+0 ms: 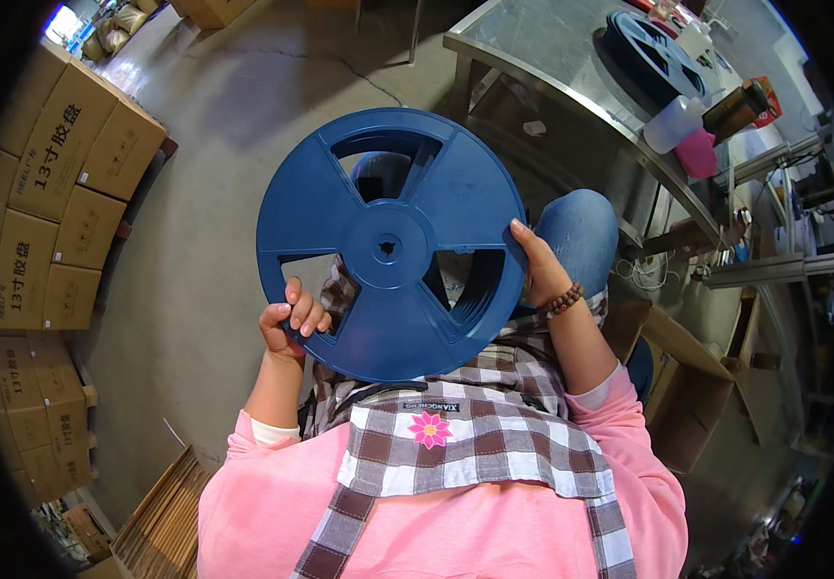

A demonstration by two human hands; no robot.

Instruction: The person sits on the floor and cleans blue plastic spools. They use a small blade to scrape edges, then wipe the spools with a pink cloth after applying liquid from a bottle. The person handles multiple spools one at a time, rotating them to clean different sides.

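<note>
A stack of blue plastic component reels [390, 318] is held over my lap, its top face turned up to me. Three wedge-shaped windows surround a round hub with a small centre hole. Through the right window, several layered rims show. My left hand [292, 318] grips the lower left rim, its fingers curled through the lower left window. On the right side my right hand [541, 268] clasps the edge, thumb on the top face and the other fingers hidden beneath. A checked apron [475, 441] and a denim-covered knee [580, 231] are below and beside the stack.
A metal table [533, 51] at the upper right carries more blue reels [652, 54], a translucent bottle [672, 127] and a pink object [696, 153]. An open cardboard box [692, 391] stands at my right. Stacked cartons [62, 166] line the left; flattened cardboard [163, 521] lies lower left.
</note>
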